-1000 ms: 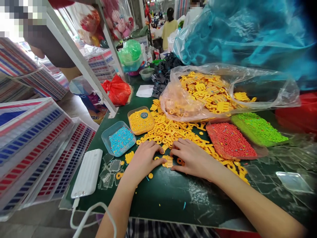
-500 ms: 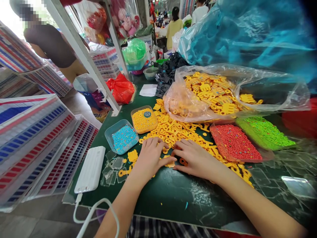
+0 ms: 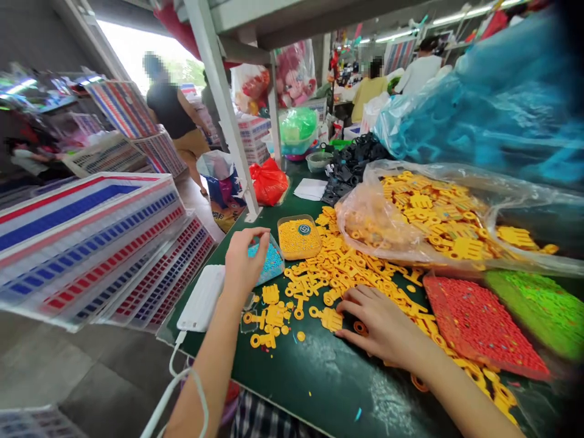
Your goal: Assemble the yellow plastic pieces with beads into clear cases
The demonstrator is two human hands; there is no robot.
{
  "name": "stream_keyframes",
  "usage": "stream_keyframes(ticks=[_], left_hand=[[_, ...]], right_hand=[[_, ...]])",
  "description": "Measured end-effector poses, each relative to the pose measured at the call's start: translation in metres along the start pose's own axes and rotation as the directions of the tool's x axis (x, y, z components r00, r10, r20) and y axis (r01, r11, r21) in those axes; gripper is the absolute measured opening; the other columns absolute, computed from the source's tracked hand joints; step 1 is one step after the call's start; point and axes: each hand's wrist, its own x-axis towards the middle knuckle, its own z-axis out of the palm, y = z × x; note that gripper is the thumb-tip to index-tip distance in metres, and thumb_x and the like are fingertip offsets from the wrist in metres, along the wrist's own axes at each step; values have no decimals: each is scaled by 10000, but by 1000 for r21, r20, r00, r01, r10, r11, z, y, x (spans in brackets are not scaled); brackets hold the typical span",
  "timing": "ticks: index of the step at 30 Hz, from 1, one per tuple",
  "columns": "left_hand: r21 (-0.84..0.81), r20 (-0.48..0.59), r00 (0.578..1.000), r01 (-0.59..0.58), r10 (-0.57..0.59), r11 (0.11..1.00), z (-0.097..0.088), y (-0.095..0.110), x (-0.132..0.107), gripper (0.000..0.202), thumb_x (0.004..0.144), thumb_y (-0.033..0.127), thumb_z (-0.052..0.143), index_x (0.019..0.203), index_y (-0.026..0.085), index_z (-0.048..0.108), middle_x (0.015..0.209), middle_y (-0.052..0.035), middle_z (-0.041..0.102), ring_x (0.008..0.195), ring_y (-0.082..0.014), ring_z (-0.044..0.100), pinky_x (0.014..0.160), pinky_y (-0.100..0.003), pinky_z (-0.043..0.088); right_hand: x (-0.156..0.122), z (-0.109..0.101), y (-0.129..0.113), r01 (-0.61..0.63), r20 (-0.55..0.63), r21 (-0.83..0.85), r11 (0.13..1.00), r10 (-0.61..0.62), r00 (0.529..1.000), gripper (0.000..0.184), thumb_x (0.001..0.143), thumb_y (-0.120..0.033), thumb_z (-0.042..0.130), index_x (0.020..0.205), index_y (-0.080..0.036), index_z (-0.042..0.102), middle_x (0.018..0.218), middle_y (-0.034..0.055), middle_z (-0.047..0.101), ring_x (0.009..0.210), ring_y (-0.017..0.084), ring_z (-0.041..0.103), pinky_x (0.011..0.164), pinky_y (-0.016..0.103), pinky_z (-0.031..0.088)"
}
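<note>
My left hand (image 3: 246,258) is raised over the tray of blue beads (image 3: 272,260), covering part of it. Its thumb and index fingertips come together in a pinch; anything between them is too small to make out. On the green table, my right hand (image 3: 376,322) has its thumb and fingers closed on the edge of a flat yellow plastic piece (image 3: 329,319) with a ring at one end and prongs. More yellow pieces (image 3: 274,315) lie between my hands. Behind them spreads a heap of similar yellow pieces (image 3: 351,267).
A tray of yellow beads (image 3: 298,238) adjoins the blue one. Red beads (image 3: 483,322) and green beads (image 3: 542,304) are at the right. A clear bag (image 3: 365,213) spills yellow pieces. A white power bank (image 3: 201,301) with cable lies left, beside a shelf post (image 3: 223,109) and plastic crates (image 3: 91,243).
My left hand has left the yellow pieces and moved left, up over the blue beads. My right hand stays by the pieces. The view has turned left and tilted up.
</note>
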Motion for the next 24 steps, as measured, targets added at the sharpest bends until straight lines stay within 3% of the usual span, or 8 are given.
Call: stream_keyframes(ticks=[1, 3, 6, 8, 13, 21, 24], left_hand=[[52, 46, 999, 22, -25, 998, -5, -7, 6, 260, 947, 349, 445, 995, 212, 661, 947, -46, 708, 853, -194, 610, 804, -328, 485], [151, 269, 963, -11, -30, 989, -12, -19, 14, 278, 945, 351, 445, 1036, 209, 666, 975, -47, 715, 881, -204, 628, 835, -333, 477], [196, 608, 793, -123, -22, 973, -11, -30, 20, 289, 934, 348, 459, 1081, 219, 672, 1032, -35, 725, 905, -205, 653, 837, -312, 474], [175, 717, 697, -160, -14, 971, -7, -35, 22, 274, 917, 350, 489, 1055, 230, 692, 1026, -24, 733, 902, -196, 664, 797, -275, 478], [203, 829, 556, -204, -58, 958, 5, -42, 28, 257, 875, 385, 552, 948, 226, 741, 918, -40, 748, 819, -205, 672, 678, -249, 457], [212, 883, 467, -298, -52, 931, 7, -41, 49, 263, 871, 319, 538, 1032, 206, 713, 1006, -45, 732, 850, -189, 651, 699, -238, 424], [183, 916, 400, -317, -44, 931, 8, -40, 55, 251, 857, 318, 564, 1029, 211, 712, 1015, -26, 735, 869, -171, 653, 717, -218, 423]], right_hand=[[0, 0, 0, 12, -11, -5, 1000, -12, 1000, 161, 862, -353, 641, 923, -204, 645, 931, 86, 621, 895, 245, 567, 785, 403, 470], [0, 1, 2, 24, -26, -19, 1000, -25, 999, 151, 878, -343, 616, 916, -200, 645, 923, 87, 622, 895, 250, 571, 792, 412, 466], [0, 2, 5, 32, -18, -25, 999, -33, 999, 155, 885, -339, 608, 919, -192, 643, 917, 85, 617, 884, 250, 574, 777, 409, 460], [0, 2, 6, 31, -4, -24, 999, -31, 1000, 165, 895, -342, 593, 917, -186, 643, 910, 85, 613, 876, 247, 570, 768, 405, 458], [-1, -1, 5, 4, 21, -21, 1000, -4, 1000, 186, 898, -350, 588, 911, -173, 644, 896, 85, 612, 879, 247, 561, 773, 407, 450], [0, -5, 3, -17, 33, -4, 1000, 17, 999, 203, 859, -365, 641, 923, -174, 662, 910, 80, 631, 905, 252, 564, 788, 401, 439], [0, -4, 4, -13, 30, -28, 1000, 14, 999, 209, 862, -382, 639, 923, -183, 668, 908, 78, 632, 898, 245, 567, 792, 387, 433]])
